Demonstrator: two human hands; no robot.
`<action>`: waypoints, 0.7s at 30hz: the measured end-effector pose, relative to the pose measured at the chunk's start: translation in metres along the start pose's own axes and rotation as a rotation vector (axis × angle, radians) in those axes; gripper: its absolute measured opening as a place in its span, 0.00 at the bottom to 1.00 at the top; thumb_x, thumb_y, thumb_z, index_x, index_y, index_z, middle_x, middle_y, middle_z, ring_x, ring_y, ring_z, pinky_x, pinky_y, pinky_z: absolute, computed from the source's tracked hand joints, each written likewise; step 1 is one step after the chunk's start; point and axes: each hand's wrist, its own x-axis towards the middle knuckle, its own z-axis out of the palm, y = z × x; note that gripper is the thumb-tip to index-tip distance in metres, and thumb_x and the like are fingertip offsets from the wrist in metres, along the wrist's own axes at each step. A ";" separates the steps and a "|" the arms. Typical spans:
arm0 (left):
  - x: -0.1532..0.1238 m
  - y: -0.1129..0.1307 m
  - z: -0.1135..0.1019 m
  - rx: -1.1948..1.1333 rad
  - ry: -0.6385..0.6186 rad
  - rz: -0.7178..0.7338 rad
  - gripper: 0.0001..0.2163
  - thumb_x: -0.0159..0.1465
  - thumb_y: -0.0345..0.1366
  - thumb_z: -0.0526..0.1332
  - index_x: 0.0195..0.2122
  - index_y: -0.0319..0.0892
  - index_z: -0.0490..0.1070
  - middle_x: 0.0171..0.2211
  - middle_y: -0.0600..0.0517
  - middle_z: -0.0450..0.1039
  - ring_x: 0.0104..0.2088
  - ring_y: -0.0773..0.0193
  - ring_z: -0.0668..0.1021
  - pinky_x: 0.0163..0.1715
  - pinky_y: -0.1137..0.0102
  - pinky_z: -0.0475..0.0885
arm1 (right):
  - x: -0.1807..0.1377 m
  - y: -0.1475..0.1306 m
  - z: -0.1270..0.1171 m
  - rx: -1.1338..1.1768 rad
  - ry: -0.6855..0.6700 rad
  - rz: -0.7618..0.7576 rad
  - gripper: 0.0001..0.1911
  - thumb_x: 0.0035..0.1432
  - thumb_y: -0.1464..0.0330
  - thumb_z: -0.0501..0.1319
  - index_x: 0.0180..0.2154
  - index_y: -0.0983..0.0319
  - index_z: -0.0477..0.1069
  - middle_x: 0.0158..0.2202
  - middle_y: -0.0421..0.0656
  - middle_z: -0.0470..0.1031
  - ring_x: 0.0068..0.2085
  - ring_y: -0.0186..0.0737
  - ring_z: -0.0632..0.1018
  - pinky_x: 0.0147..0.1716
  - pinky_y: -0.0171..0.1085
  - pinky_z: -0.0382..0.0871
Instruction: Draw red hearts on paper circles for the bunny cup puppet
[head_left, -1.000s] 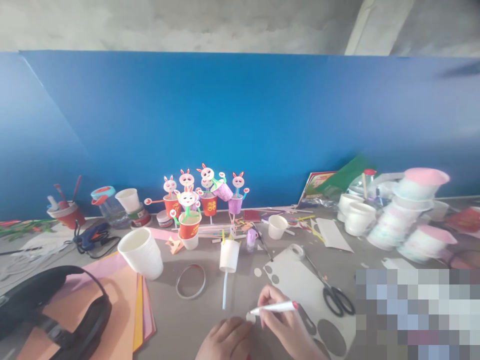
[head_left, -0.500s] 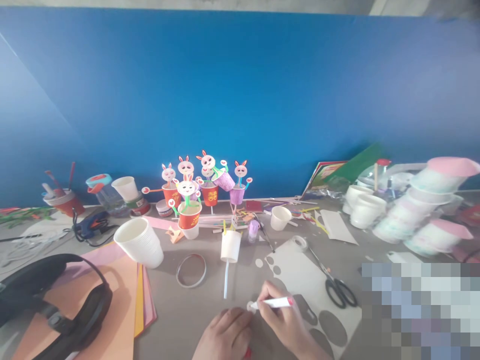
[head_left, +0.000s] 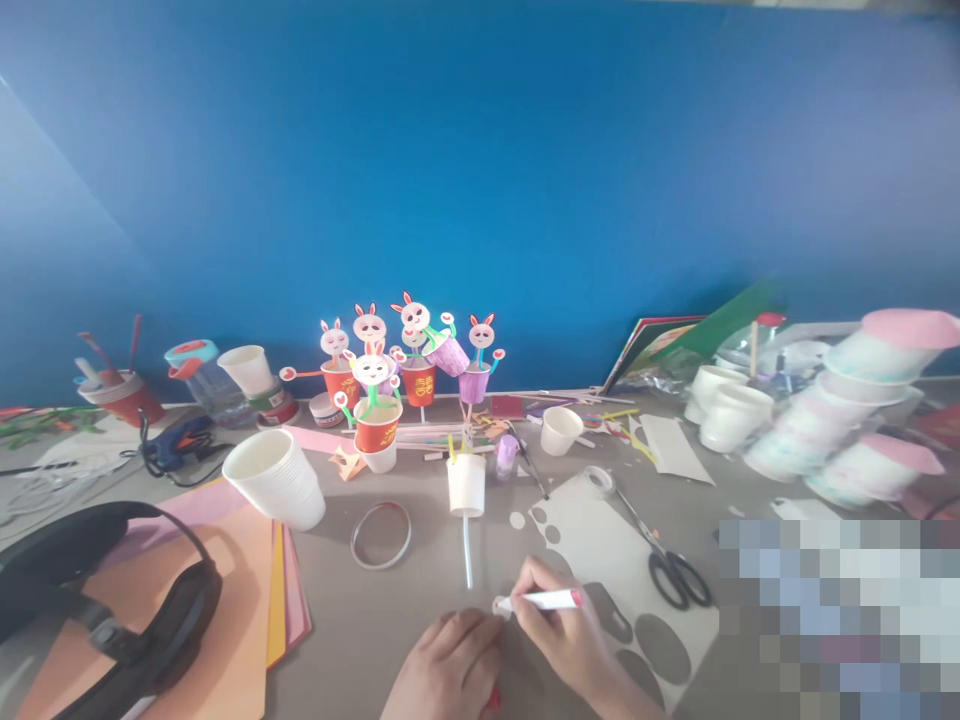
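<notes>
My right hand [head_left: 559, 625] grips a white marker [head_left: 551, 600] with a red end, its tip down on a small white paper circle [head_left: 500, 606]. Beside it my left hand [head_left: 446, 665] lies on the table with fingers curled together, its fingertips at the circle's edge. Something small and red [head_left: 493, 698] peeks out from under the left palm, mostly hidden. Just beyond the hands is a white paper cup [head_left: 466, 485] with yellow pieces at its top and a pale blue straw [head_left: 469, 552] sticking out below.
Paper-cup rabbit figures [head_left: 377, 425] stand at the back. A tape roll [head_left: 381, 535], stacked white cups [head_left: 276, 480] and headphones [head_left: 142, 600] on coloured paper are to the left. Scissors [head_left: 679, 580] lie on cut-out white card [head_left: 600, 530] to the right. More cups [head_left: 855, 400] are stacked farther right.
The cup's straw has swung to the right, and the cup has shifted slightly with it. The view has tilted a little. Both hands stay at the paper circle, the marker tip moving slightly left.
</notes>
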 end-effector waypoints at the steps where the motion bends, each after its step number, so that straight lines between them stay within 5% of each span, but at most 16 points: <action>1: 0.000 0.000 0.000 -0.005 0.004 -0.002 0.10 0.71 0.40 0.56 0.38 0.44 0.74 0.45 0.57 0.84 0.43 0.65 0.79 0.42 0.71 0.73 | 0.000 0.000 0.000 -0.004 0.001 0.000 0.11 0.60 0.68 0.55 0.25 0.56 0.59 0.21 0.33 0.65 0.24 0.35 0.67 0.26 0.32 0.60; 11: -0.006 -0.002 0.005 0.008 -0.062 0.019 0.09 0.70 0.42 0.57 0.40 0.44 0.74 0.46 0.54 0.83 0.45 0.64 0.79 0.44 0.70 0.73 | -0.001 0.004 0.002 -0.032 -0.014 -0.009 0.11 0.61 0.67 0.54 0.26 0.56 0.58 0.21 0.33 0.62 0.24 0.36 0.65 0.25 0.33 0.58; 21: -0.002 -0.002 0.005 0.020 0.025 0.030 0.13 0.72 0.44 0.54 0.38 0.44 0.74 0.43 0.55 0.83 0.43 0.65 0.78 0.42 0.71 0.73 | -0.001 0.006 0.002 -0.033 0.010 -0.025 0.12 0.61 0.67 0.54 0.25 0.56 0.55 0.21 0.33 0.60 0.24 0.36 0.64 0.25 0.33 0.58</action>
